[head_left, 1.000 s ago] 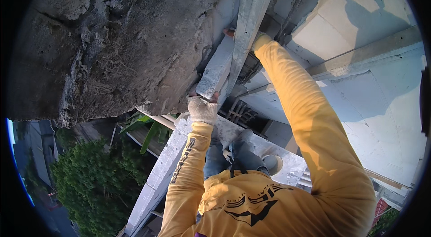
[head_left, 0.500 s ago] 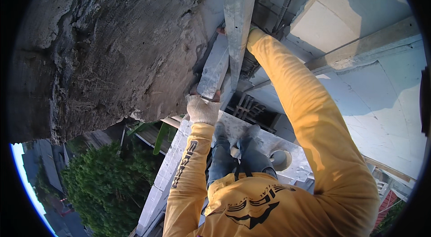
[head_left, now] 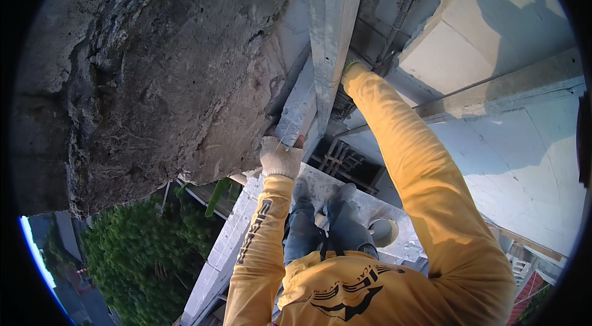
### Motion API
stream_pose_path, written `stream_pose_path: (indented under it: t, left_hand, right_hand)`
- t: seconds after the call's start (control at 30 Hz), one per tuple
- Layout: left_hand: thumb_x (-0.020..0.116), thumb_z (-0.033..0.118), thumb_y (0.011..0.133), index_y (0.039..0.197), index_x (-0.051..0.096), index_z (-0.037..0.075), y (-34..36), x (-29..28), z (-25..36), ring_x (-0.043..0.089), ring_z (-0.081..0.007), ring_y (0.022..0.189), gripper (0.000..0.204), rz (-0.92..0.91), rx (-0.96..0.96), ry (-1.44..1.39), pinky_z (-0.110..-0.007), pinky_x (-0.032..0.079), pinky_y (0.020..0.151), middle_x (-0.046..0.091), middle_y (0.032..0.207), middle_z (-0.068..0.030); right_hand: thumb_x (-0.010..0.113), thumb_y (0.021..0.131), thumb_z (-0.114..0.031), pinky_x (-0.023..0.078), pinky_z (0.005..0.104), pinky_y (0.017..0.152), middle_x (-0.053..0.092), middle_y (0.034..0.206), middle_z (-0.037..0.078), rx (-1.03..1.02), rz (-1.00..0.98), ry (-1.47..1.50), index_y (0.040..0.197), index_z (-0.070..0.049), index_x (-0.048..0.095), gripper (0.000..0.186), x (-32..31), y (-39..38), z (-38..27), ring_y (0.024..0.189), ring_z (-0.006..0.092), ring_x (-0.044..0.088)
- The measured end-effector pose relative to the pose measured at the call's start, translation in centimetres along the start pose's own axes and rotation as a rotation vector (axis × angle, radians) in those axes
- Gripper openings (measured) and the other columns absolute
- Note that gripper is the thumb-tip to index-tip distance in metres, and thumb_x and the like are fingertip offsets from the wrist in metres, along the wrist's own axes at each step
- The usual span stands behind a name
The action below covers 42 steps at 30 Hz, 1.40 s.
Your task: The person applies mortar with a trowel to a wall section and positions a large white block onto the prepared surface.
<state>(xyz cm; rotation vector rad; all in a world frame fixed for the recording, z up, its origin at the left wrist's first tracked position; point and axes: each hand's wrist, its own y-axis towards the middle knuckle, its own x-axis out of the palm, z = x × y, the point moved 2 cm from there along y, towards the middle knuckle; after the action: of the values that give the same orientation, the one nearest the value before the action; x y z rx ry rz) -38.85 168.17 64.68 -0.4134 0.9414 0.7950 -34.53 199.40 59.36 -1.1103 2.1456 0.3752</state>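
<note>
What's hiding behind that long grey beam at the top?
Left of the beam, the pale block shows; the yellow right sleeve ends near its right edge. What lies directly behind, between them, is covered.

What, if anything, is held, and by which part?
The left hand holds the pale block by its near end; the right hand is mostly hidden, grip unclear.

1 held block [head_left: 297, 109], 2 sleeves [head_left: 416, 147]

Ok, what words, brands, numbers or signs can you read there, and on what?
Left sleeve: dark lettering along the forearm; I won't copy it.
Shirt: dark lettering and an angular emblem, also not copied.
Block and beam: no lettering I can make out.
</note>
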Motion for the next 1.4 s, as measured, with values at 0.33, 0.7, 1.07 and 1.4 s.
stream_pose_path:
  t: [0.33, 0.7, 1.07, 1.4]
  left_hand:
    - [0.073, 0.05, 0.076, 0.111, 0.062, -0.005, 1.8, 0.8, 0.6, 0.066, -0.0405, 0.097, 0.066, -0.342, -0.101, 0.344, -0.045, 0.053, 0.086, 0.067, 0.102, -0.0264]
    - [0.065, 0.037, 0.084, 0.108, 0.065, 0.001, 2.8, 2.7, -0.4, 0.069, -0.0354, 0.093, 0.043, -0.426, -0.003, 0.445, -0.045, 0.056, 0.081, 0.07, 0.101, -0.0216]
    - [0.067, 0.032, 0.084, 0.097, 0.069, -0.003, -5.2, 0.4, -1.2, 0.067, -0.039, 0.074, 0.037, -0.509, -0.125, 0.091, -0.044, 0.055, 0.07, 0.07, 0.089, -0.022]
    - [0.061, 0.046, 0.094, 0.143, 0.043, 0.016, -5.6, 14.2, -5.8, 0.051, -0.0334, 0.122, 0.06, -0.406, -1.154, -1.506, -0.049, 0.046, 0.098, 0.033, 0.152, -0.015]
  right_hand:
    - [0.043, 0.097, -0.035, 0.031, 0.0458, 0.113, 0.041, 0.148, 0.015, -0.303, -0.001, -0.807, 0.144, -0.008, 0.04, 0.054, 7.0, 1.7, 8.9, 0.134, 0.0303, 0.041]
    - [0.039, 0.1, -0.029, 0.031, 0.0491, 0.112, 0.048, 0.141, 0.014, -0.411, 0.03, -1.066, 0.139, -0.01, 0.046, 0.044, 10.7, 1.0, 11.9, 0.131, 0.0304, 0.044]
    - [0.042, 0.097, -0.035, 0.033, 0.0517, 0.108, 0.054, 0.129, 0.016, -0.254, -0.031, -0.901, 0.129, -0.01, 0.052, 0.043, 11.7, 1.7, 14.2, 0.124, 0.0336, 0.048]
    - [0.044, 0.094, -0.041, 0.035, 0.054, 0.105, 0.059, 0.119, 0.018, -0.055, -0.001, -0.754, 0.121, -0.009, 0.058, 0.043, 13.3, 3.3, 17.8, 0.118, 0.0364, 0.052]
